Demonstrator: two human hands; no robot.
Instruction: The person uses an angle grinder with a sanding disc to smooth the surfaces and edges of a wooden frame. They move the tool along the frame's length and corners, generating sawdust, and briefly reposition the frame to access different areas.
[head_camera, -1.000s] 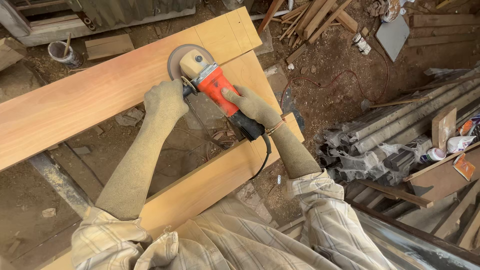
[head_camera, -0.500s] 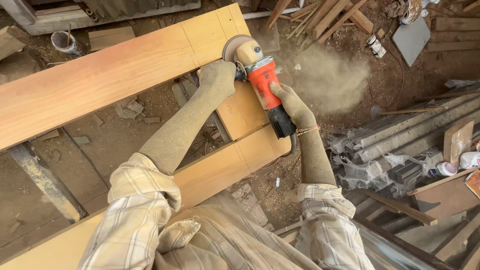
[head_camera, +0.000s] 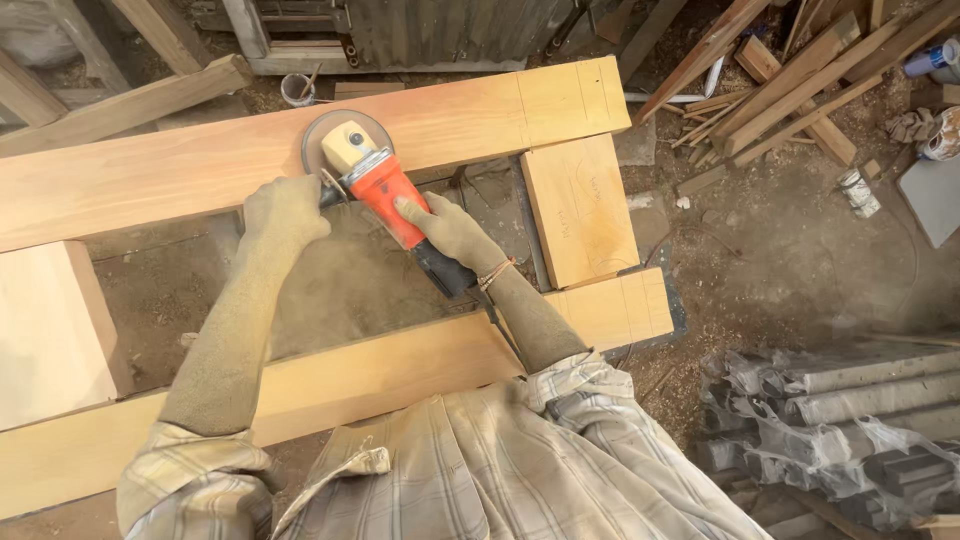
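sanding of the far plank (head_camera: 180, 165) was in hand, left hand (head_camera: 285, 210) clenched on the side handle, right hand (head_camera: 445, 230) wrapped around the orange grinder (head_camera: 375, 180); the next pass likely required flat, even pressure.

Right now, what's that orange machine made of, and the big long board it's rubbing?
The orange grinder looks like smooth plastic with a dull metal head, judging by its sheen. The long board is bare wood: reddish, unpainted, with faint grain lines. Both hands are dusted in fine sawdust.
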